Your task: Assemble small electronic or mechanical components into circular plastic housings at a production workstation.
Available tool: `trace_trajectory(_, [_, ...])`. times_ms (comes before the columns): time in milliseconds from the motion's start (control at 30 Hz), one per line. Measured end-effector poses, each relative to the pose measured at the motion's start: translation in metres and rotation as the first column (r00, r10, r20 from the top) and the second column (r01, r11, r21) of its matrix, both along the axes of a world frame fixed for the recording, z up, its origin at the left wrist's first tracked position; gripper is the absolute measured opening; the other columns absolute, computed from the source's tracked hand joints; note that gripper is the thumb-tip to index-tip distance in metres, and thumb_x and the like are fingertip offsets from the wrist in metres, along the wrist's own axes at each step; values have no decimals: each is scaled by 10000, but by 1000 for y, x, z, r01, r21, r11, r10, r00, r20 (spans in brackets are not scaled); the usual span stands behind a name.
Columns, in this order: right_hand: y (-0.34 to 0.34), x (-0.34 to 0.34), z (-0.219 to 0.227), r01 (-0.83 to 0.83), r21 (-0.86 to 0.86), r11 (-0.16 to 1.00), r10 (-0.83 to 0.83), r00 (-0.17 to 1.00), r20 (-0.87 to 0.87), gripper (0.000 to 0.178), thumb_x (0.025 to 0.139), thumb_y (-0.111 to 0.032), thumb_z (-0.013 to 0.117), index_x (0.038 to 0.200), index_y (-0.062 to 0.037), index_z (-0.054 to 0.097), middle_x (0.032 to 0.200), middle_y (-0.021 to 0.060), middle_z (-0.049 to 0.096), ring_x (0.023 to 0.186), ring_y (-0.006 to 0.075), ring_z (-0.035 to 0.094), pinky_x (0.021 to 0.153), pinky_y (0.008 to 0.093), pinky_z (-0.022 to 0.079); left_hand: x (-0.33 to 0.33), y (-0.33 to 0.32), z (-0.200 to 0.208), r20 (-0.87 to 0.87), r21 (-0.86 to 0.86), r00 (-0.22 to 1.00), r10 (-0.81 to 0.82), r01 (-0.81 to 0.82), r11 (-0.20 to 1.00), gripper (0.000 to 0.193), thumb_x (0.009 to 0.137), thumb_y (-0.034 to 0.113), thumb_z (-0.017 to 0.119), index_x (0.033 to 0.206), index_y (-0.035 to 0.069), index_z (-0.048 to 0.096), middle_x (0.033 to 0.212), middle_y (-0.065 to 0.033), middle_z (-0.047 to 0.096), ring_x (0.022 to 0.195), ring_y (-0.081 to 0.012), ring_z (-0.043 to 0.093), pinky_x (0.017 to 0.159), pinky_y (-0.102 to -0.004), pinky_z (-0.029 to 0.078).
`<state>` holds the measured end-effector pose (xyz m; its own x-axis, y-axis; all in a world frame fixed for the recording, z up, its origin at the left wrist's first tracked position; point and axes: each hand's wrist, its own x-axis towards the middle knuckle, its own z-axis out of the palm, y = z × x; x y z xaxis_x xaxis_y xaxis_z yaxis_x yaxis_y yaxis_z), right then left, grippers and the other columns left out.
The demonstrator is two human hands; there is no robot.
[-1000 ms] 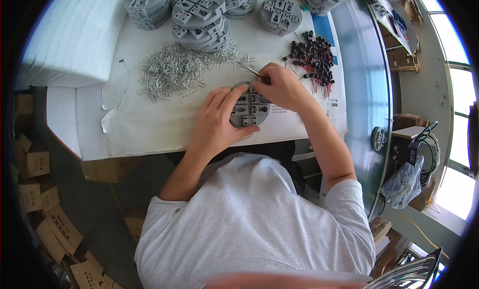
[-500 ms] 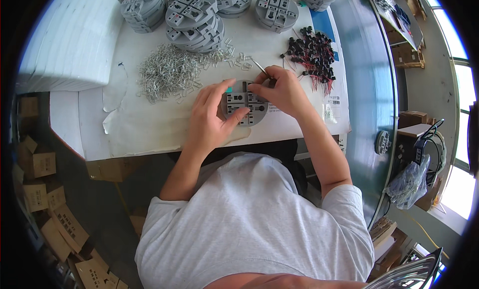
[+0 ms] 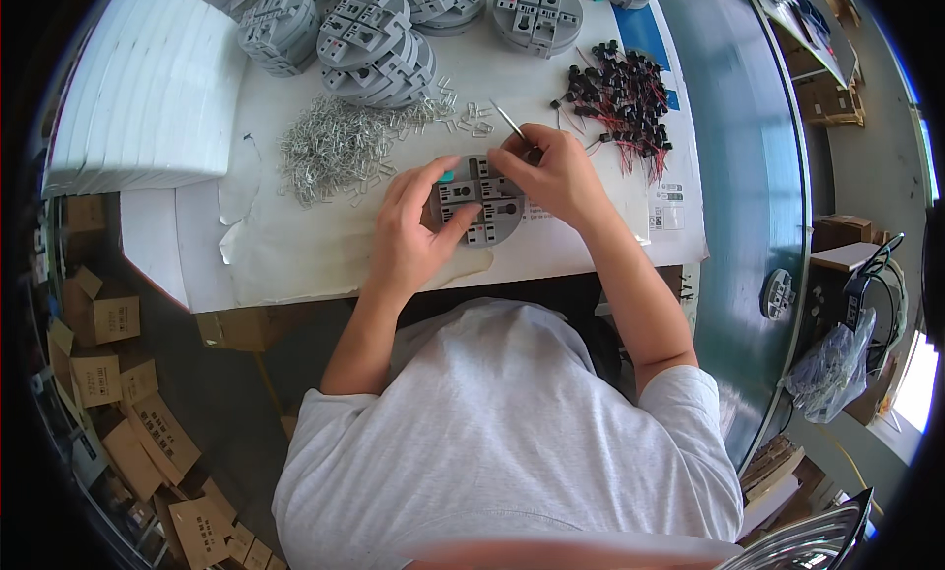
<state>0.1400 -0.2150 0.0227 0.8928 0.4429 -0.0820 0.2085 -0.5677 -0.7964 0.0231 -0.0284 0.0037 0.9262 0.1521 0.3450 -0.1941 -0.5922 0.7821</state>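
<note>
In front of me on the table lies a round grey plastic disc (image 3: 508, 219) with rectangular blocks and slots on its face. My left hand (image 3: 413, 216) grips its left side, fingers along the rim and the thumb on the face. A bit of green (image 3: 447, 176) shows by the left fingertips. A thin metal-shafted tool (image 3: 509, 120), perhaps a screwdriver, is held in my closed right hand (image 3: 556, 171), its shaft pointing up and left, away from the disc. My right fingertips are at the disc's upper right edge; what they touch there is hidden.
Beyond the left hand spreads a pile of small bent wire clips (image 3: 335, 147). Stacks of similar grey discs (image 3: 379, 53) stand behind it, with another disc (image 3: 537, 17) farther right. Black parts with red wires (image 3: 620, 102) lie at right. White foam sheets (image 3: 143, 88) border the left.
The whole view has shifted slightly. My left thumb has slid a little left across the disc. My right hand stays at the disc's upper edge with the tool.
</note>
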Motion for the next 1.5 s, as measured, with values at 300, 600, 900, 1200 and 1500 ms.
trace_trajectory(300, [2,3,8,5,21,1000,-2,991,-135,263,811,-251,802,848,2,739,728,53,678,663,125,587,655,326,501,2,-3,0,4,0,1000,8,-8,1000,536,836,120,881,1330,64,681,1167,-133,726,1087,-346,677,927,-450,553])
trace_trajectory(600, [8,6,11,-68,-89,994,63,996,-55,273,853,-271,816,858,-10,738,745,20,643,642,97,557,617,295,461,3,0,5,43,42,999,-1,0,999,485,841,121,877,1289,69,698,1142,-122,736,1065,-332,686,917,-445,557])
trace_trajectory(900, [-11,8,-1,237,293,926,-93,897,-432,284,984,-292,778,882,-35,718,722,-51,595,591,28,473,518,246,328,7,1,35,45,57,999,29,-32,998,298,927,126,789,1196,42,691,991,-119,748,916,-342,713,833,-442,562])
trace_trajectory(1200, [-12,6,-7,234,312,921,-97,912,-398,276,980,-274,774,870,-28,713,703,-46,587,590,27,479,515,249,344,44,-2,49,-236,428,953,-189,277,861,226,955,180,753,1096,22,676,906,-153,745,856,-366,715,807,-467,561])
trace_trajectory(1500, [-17,2,-4,236,337,912,-110,929,-354,251,1010,-249,741,949,-5,743,792,-35,638,650,26,505,570,234,386,58,-2,78,-372,578,915,-155,359,733,519,851,357,861,1219,42,675,1132,-108,720,1001,-311,705,847,-442,572])
